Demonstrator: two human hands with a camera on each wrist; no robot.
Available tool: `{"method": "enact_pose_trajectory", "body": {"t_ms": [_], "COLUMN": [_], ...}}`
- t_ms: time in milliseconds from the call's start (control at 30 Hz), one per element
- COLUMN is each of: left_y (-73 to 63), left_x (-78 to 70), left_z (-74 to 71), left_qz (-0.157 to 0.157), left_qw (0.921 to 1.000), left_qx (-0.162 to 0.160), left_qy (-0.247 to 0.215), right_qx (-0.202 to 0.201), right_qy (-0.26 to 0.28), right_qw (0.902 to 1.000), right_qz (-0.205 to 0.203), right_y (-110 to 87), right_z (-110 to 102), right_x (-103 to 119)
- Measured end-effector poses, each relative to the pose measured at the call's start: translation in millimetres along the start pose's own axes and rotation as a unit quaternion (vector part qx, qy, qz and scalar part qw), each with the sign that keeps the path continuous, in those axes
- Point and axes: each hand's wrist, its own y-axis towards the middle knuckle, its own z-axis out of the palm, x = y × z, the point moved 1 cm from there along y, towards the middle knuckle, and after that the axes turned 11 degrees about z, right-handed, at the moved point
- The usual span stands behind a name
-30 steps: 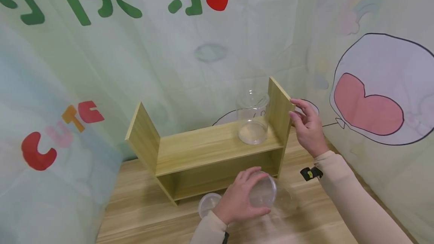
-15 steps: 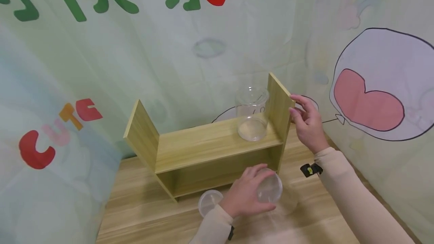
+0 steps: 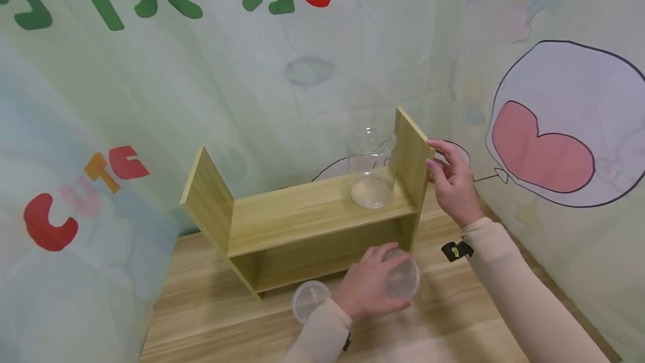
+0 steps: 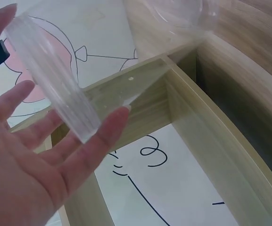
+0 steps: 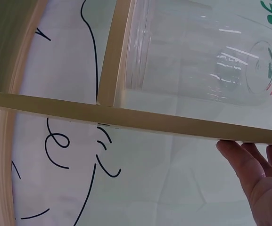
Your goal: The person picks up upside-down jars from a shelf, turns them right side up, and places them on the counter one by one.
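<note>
My left hand (image 3: 370,287) holds a clear round lid (image 3: 407,278) by its rim, thumb on one side and fingers on the other, in front of the shelf's lower opening. In the left wrist view the lid (image 4: 55,80) shows edge-on, thick-sided. My right hand (image 3: 453,184) touches the right side panel of the wooden shelf (image 3: 302,212). Fingertips (image 5: 232,150) rest against the panel's outer face in the right wrist view. A clear jar (image 3: 372,184) stands upright on the upper board, close to that panel.
Another round translucent lid (image 3: 304,298) lies on the wooden table (image 3: 201,318), partly behind the left sleeve. A clear container (image 4: 187,14) shows on the table in the left wrist view. Printed curtains (image 3: 262,99) hang behind and beside the shelf.
The left hand has shifted slightly right with the lid, still in front of the shelf. The right hand stays at the side panel, and the jar has not moved.
</note>
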Motion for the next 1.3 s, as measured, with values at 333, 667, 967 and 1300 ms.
{"method": "enact_pose_trajectory", "body": {"t_ms": [333,667,967,1300], "left_y": [11.2,20.1,24.5,28.7], "left_x": [-3.0,-9.9,-13.6,-18.0], "left_z": [4.4,10.9,17.7,23.7], "left_qz": [-0.009,-0.011,-0.005,0.01], "left_qw": [0.9994,0.9986,0.9973,0.9949], "left_qx": [0.032,0.05,0.062,0.065], "left_qy": [0.012,0.014,0.04,0.076], "right_qx": [-0.002,-0.006,-0.006,0.0], "right_qy": [-0.008,-0.008,-0.005,0.0], "right_qw": [0.9999,0.9999,0.9999,0.9999], "right_qz": [-0.015,-0.012,-0.01,-0.013], "right_y": [1.2,0.6,0.2,0.8], "right_z": [-1.2,-0.5,1.3,0.2], "right_x": [-0.8,-1.0,-2.3,-1.8]}}
